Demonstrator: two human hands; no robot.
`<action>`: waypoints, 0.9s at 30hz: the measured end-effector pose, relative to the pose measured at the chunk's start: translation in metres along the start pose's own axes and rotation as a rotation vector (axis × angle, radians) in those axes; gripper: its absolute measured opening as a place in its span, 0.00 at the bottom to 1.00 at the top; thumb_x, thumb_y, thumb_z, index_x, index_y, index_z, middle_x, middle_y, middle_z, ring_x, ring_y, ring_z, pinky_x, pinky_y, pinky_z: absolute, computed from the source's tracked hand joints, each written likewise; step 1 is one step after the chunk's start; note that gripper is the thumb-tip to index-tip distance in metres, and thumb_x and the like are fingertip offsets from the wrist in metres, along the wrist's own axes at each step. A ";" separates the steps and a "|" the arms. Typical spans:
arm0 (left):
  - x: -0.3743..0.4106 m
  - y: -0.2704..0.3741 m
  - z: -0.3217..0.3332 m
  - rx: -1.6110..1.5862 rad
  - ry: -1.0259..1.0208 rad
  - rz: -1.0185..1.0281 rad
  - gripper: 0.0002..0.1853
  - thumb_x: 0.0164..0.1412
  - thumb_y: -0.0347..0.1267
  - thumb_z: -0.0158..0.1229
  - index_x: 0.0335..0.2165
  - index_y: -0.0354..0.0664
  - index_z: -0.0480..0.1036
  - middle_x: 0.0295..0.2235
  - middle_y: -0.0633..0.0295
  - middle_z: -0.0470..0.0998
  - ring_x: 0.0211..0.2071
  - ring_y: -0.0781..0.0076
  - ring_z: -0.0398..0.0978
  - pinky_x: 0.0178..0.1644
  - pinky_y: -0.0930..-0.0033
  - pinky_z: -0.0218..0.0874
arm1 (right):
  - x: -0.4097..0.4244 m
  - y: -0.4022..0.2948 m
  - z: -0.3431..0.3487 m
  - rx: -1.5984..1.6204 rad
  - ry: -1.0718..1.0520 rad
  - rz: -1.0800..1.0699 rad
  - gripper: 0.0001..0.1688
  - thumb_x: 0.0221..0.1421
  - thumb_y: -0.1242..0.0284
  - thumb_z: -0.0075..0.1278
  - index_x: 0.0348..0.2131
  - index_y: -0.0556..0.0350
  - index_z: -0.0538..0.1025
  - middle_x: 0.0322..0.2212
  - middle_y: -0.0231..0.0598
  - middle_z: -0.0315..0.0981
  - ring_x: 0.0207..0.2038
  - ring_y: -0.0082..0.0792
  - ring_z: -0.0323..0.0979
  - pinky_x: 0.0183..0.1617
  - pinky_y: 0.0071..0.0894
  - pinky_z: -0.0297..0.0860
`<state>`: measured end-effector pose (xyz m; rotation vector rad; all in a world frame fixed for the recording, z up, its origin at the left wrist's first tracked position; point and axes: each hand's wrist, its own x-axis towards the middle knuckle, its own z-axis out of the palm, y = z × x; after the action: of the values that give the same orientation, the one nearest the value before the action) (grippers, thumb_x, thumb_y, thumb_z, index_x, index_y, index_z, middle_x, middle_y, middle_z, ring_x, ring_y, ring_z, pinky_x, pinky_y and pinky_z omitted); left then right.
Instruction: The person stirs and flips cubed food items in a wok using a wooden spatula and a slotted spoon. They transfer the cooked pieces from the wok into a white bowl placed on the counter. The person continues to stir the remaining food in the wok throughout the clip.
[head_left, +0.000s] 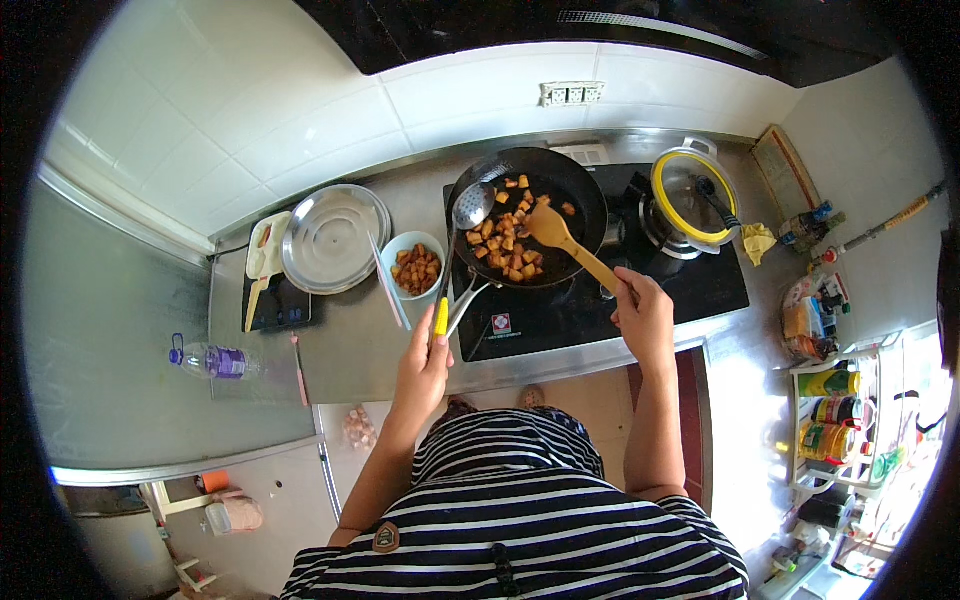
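A dark wok (581, 247) sits on the left side of the black gas hob (555, 322), with browned cubes of food (501, 244) spread across it. My left hand (424, 367) grips the yellow-and-black handle of a slotted metal skimmer (474, 206), whose perforated bowl rests over the wok's left part. In my right hand (645, 315) is a wooden spatula (553, 229); its blade touches or hangs just above the cubes. Left of the wok stands a pale bowl (436, 247) with more browned cubes. Pink-and-blue chopsticks (388, 285) lie across that bowl's left edge.
A round metal lid or tray (334, 240) and a white spoon rest (264, 240) are on the left counter. A yellow-rimmed glass lid (679, 191) covers the right burner. Nearby are a yellow cloth (757, 244), a plastic bottle (217, 361) and a rack of bottles (832, 420).
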<state>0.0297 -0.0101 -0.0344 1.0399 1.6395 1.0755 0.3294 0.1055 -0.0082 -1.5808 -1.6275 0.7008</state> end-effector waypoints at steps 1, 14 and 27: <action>0.000 -0.004 -0.002 -0.034 0.010 -0.008 0.29 0.73 0.36 0.47 0.68 0.54 0.53 0.25 0.71 0.68 0.20 0.88 0.57 0.21 0.84 0.50 | 0.000 0.001 0.000 -0.060 0.045 -0.102 0.14 0.60 0.79 0.53 0.46 0.64 0.79 0.33 0.50 0.79 0.31 0.41 0.80 0.33 0.32 0.73; -0.004 0.004 -0.007 -0.209 0.035 -0.022 0.29 0.73 0.34 0.47 0.68 0.57 0.53 0.24 0.71 0.65 0.17 0.91 0.53 0.18 0.86 0.44 | -0.001 -0.022 -0.022 -0.109 -0.169 -0.239 0.13 0.58 0.81 0.54 0.43 0.62 0.81 0.33 0.47 0.78 0.33 0.41 0.77 0.35 0.33 0.73; -0.009 0.009 0.007 -0.177 0.038 0.290 0.30 0.74 0.36 0.44 0.69 0.53 0.49 0.24 0.74 0.63 0.19 0.92 0.53 0.20 0.87 0.44 | -0.033 -0.004 0.006 0.008 0.283 -0.475 0.21 0.65 0.84 0.45 0.56 0.61 0.72 0.43 0.49 0.74 0.34 0.30 0.77 0.35 0.25 0.75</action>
<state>0.0401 -0.0149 -0.0252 1.1674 1.4198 1.4116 0.3213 0.0731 -0.0129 -1.1574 -1.6880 0.2205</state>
